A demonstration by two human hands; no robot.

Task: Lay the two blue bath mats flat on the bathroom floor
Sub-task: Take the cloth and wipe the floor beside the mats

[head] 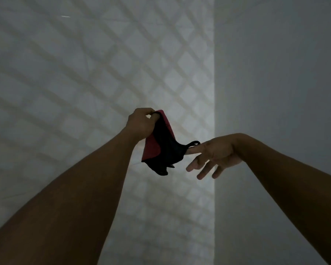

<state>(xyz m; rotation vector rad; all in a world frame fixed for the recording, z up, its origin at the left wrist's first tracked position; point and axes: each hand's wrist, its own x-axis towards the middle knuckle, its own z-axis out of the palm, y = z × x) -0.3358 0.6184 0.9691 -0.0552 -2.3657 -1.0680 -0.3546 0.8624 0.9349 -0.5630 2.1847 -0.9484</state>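
left hand grips red-and-black cloth, hanging toward 5 o'clock | right hand spread, forefinger touching strap at its 9 o'clock

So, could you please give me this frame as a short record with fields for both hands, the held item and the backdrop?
left hand: grips the cloth's upper edge
right hand: fingers spread, index fingertip at the strap loop
cloth: small, black and red, held up in the air
backdrop: tiled wall, plain wall to its right
blue bath mats: not in view
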